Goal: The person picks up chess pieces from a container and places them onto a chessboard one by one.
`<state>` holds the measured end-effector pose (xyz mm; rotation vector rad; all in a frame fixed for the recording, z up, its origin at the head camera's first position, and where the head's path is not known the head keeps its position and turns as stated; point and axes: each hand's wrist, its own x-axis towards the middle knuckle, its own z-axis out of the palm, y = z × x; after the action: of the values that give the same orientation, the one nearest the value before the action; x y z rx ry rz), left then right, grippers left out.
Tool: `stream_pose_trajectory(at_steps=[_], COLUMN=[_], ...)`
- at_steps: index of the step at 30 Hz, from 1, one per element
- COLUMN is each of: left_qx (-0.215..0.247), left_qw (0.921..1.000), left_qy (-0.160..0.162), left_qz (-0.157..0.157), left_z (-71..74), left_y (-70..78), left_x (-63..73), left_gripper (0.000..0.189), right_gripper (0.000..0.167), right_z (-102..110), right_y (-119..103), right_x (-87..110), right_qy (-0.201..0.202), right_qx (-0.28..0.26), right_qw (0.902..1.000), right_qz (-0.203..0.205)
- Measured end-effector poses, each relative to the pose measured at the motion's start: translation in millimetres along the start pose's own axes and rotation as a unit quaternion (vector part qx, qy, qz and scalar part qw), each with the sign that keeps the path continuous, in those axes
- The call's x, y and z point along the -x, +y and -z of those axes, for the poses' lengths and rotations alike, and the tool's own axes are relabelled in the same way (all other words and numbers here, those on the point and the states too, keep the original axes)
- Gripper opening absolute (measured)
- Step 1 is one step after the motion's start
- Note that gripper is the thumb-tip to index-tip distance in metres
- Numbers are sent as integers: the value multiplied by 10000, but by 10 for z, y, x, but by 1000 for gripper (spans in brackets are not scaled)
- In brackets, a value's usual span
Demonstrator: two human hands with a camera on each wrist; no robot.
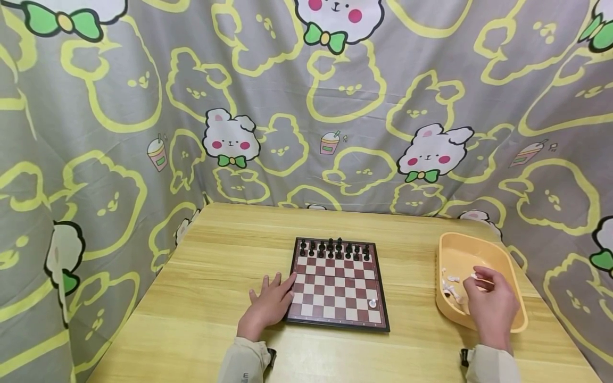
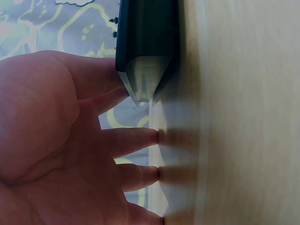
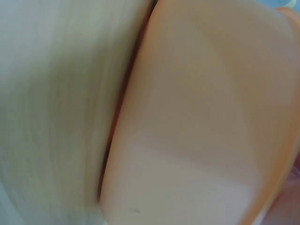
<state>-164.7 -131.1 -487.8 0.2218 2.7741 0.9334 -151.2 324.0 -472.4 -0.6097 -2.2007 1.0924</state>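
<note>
A chessboard [image 1: 335, 284] lies on the table with two rows of black chess pieces [image 1: 330, 254] along its far side. One white pawn-like piece [image 1: 372, 303] stands near its right front corner. My left hand [image 1: 269, 302] rests at the board's left edge, fingers spread; in the left wrist view its thumb side touches the board's dark side [image 2: 147, 33] and other fingertips meet the table. Over the orange plastic bin [image 1: 442, 308], my right hand [image 1: 495, 308] has curled fingers, with a small white chess piece [image 1: 474, 275] at the thumb and forefinger tips.
More white chess pieces [image 1: 450, 287] lie along the left inside of the bin. In the right wrist view the bin's outer wall [image 3: 187, 117] fills most of the frame. A patterned curtain [image 1: 287, 106] hangs around the wooden table [image 1: 201, 298].
</note>
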Motion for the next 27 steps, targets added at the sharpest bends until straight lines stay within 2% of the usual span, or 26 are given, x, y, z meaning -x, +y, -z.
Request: stream_pose_trajectory(at_steps=[4, 7, 10, 13, 15, 17, 21, 24, 26, 27], left_qx=[-16, -25, -40, -47, -45, -37, -43, -64, -71, -74], left_qw=[10000, 10000, 10000, 10000, 10000, 10000, 10000, 10000, 9999, 9999], left_qy=[-4, -9, -19, -29, -37, -46, -60, -58, -53, -53], left_qz=[10, 25, 35, 37, 38, 44, 51, 50, 51, 54], left_z=[-4, -7, -10, -13, -14, -13, -8, -6, -4, -4], left_y=[-3, -5, -6, -7, -8, -6, -3, -3, 0, 1], left_x=[-4, -8, -11, -14, -16, -17, -18, -18, -16, -15], left_gripper=[49, 49, 49, 50, 50, 50, 50, 50, 50, 50], right_gripper=[28, 27, 25, 21, 22, 22, 19, 18, 17, 16], right_z=[-24, -48, -72, -90, -94, -91, -64, -40, -37, -39], right_y=[-18, -24, -32, -40, -45, -51, -78, -105, -114, -117], right_x=[9, 15, 17, 6, -8, -29, -67, -78, -84, -84], right_qy=[414, 753, 1131, 1610, 1962, 2326, 2867, 3073, 3088, 3070], right_qx=[-531, -927, -1335, -1853, -2333, -2879, -4098, -4652, -4859, -4922], right_qw=[9977, 9923, 9829, 9673, 9505, 9277, 8654, 8297, 8170, 8138], right_qz=[119, 322, 570, 645, 597, 486, 314, 282, 319, 346])
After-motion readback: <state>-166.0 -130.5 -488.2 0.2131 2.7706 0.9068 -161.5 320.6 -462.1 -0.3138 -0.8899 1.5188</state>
